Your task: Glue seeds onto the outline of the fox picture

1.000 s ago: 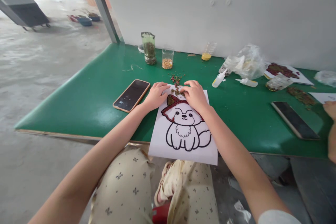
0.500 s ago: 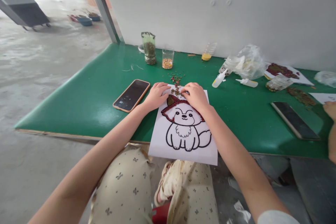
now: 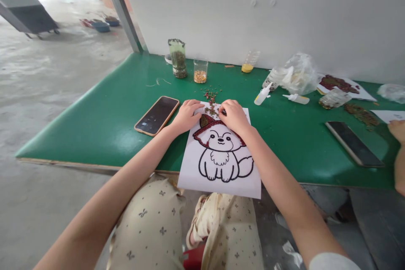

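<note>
A sheet of white paper (image 3: 189,175) with a black-outlined fox drawing (image 3: 220,162) lies at the table's front edge, its lower end hanging over. Dark red and brownish-green seeds fill parts of the fox's ears and head outline. My left hand (image 3: 188,114) rests flat on the sheet's upper left corner, fingers stretched out. Over the fox's right ear, my right hand (image 3: 233,114) has thumb and forefinger pinched; anything between them is too small to make out. Loose seeds (image 3: 210,111) are scattered between both hands, on the paper and the table beyond.
On the green table (image 3: 95,126) lies a phone (image 3: 157,114), left of the paper. Behind stand a green container (image 3: 178,59) and a cup of kernels (image 3: 200,71). Rightward are glue bottles (image 3: 263,94), a plastic bag (image 3: 302,74), another phone (image 3: 353,143) and another person's hand (image 3: 397,130).
My right hand's fingers have shifted slightly over the ear, still pinched. The left hand stays in place. The whole view has moved a little.
</note>
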The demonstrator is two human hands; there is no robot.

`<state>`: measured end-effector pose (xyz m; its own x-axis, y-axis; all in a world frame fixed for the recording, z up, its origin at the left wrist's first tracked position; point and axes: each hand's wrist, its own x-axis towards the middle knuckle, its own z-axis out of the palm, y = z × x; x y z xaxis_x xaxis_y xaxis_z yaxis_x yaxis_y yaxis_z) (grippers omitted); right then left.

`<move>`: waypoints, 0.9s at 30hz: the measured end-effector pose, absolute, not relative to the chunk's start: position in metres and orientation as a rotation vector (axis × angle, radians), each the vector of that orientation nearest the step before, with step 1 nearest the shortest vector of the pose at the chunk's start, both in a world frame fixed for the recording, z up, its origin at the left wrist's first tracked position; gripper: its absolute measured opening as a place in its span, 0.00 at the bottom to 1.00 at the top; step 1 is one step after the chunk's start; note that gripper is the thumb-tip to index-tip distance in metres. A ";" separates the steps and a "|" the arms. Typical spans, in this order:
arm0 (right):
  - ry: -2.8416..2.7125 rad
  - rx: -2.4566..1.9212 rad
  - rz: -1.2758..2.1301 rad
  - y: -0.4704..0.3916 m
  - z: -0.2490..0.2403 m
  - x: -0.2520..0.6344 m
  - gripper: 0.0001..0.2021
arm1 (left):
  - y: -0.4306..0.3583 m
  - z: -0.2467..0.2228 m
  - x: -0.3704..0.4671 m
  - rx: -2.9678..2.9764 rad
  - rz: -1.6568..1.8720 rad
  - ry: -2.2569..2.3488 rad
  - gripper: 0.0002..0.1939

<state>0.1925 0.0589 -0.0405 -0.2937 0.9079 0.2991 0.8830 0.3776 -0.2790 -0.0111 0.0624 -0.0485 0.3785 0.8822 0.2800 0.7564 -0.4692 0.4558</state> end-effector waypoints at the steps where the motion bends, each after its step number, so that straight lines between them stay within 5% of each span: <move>1: -2.231 -1.554 0.091 0.059 -0.041 0.193 0.05 | 0.063 -0.049 -0.011 2.388 0.722 1.454 0.22; 11: -2.179 -1.490 0.118 0.057 -0.039 0.197 0.05 | 0.063 -0.048 -0.012 2.388 0.753 1.451 0.21; 27: -2.547 -1.097 0.670 0.012 -0.009 0.177 0.05 | 0.060 -0.049 -0.011 2.420 0.761 1.450 0.23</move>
<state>0.1772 0.0119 -0.0091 -0.6692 0.7391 0.0774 0.6054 0.6026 -0.5200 -0.0107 0.0603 -0.0492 0.3791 0.8689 0.3183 0.7553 -0.4893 0.4361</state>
